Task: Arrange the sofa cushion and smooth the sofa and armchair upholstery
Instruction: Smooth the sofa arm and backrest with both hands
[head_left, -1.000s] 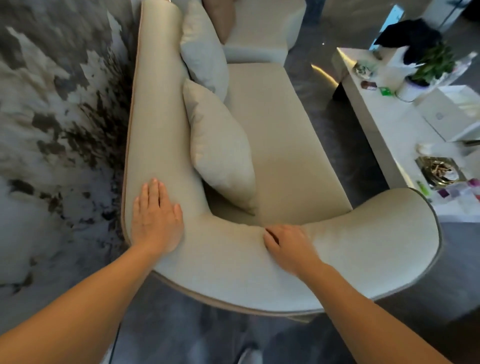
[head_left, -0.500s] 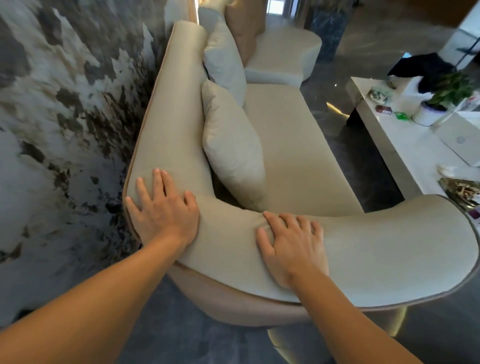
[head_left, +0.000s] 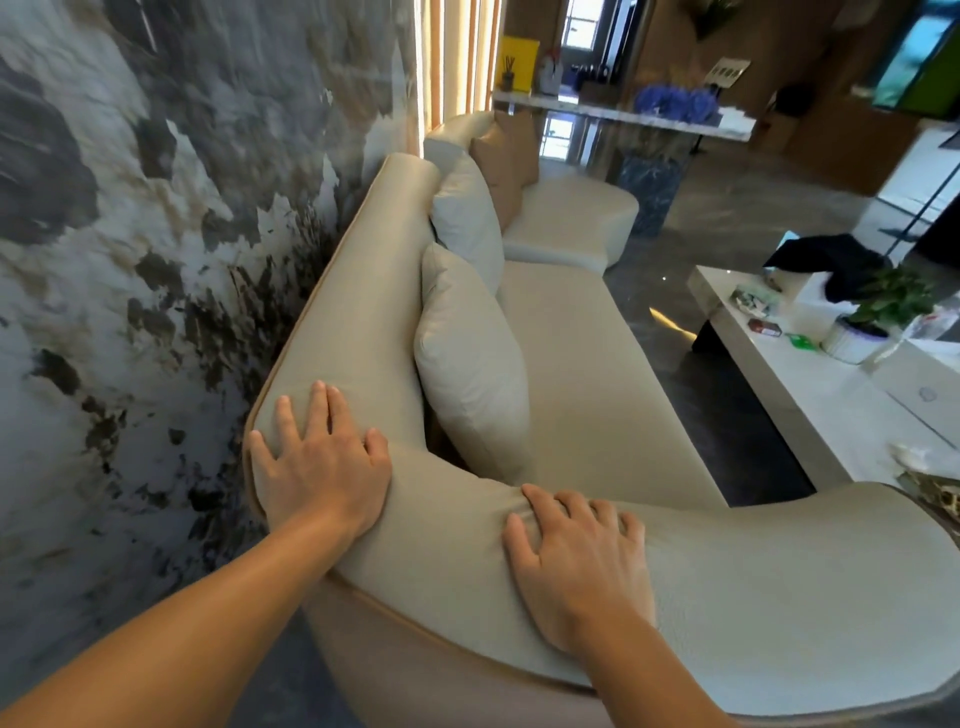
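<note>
A cream sofa (head_left: 587, 374) runs away from me along the marbled wall. Its curved armrest and back corner lie right under me. My left hand (head_left: 322, 462) lies flat, fingers spread, on the corner where back and armrest meet. My right hand (head_left: 576, 556) rests palm down on the top of the armrest, fingers slightly curled over the inner edge. A cream cushion (head_left: 467, 364) leans upright against the sofa back near my hands. A second cream cushion (head_left: 467, 218) stands behind it, and a tan cushion (head_left: 506, 156) stands at the far end.
A white coffee table (head_left: 831, 395) stands right of the sofa with a potted plant (head_left: 878, 312), a dark cloth (head_left: 826, 260) and small items on it. A dark polished floor strip runs between them. The marbled wall (head_left: 156, 234) is close on the left. A counter stands far back.
My view has tilted up, so the room beyond the sofa shows. My right hand has flattened and slid along the armrest top; my left hand stays on the corner with fingers wider apart.
</note>
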